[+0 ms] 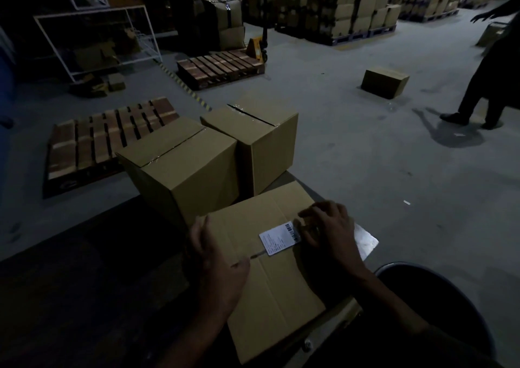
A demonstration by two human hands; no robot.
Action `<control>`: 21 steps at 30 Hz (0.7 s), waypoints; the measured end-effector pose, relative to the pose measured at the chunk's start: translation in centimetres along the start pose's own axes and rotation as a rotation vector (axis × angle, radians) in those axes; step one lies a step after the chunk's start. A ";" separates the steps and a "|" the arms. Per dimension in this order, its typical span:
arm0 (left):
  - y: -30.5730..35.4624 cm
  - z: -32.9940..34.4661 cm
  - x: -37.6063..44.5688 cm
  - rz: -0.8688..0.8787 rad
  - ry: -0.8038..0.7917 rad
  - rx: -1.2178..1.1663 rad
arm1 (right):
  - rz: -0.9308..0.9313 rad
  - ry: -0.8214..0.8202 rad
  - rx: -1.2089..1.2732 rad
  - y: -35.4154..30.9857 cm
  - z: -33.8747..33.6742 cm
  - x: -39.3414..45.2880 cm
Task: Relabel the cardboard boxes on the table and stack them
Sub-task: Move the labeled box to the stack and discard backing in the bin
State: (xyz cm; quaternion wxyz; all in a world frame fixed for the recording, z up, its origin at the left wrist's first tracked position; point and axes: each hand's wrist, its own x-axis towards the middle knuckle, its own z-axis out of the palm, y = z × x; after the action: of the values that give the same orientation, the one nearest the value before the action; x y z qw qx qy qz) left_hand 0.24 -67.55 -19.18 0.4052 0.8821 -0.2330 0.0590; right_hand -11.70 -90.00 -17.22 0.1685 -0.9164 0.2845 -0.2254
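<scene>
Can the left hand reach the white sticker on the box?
Probably yes. The left hand rests on the same box top, and only bare cardboard lies between it and the white sticker, whose far end the right hand fingers already work.

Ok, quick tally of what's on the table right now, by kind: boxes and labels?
Cardboard boxes: 3, the near box under both hands, the left box and the far box behind it.
White labels: 1, the label on the near box.
Total: 4.
</scene>
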 end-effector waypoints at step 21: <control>1.8 3.4 4.2 0.485 -0.317 0.126 | -0.046 -0.151 -0.101 -1.1 0.8 1.8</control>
State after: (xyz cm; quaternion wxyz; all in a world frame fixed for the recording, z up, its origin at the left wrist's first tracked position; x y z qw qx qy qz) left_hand 2.84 -72.65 -18.95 0.2823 0.8222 -0.4933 0.0299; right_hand -9.46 -90.10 -16.87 0.1378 -0.9445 0.2607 -0.1447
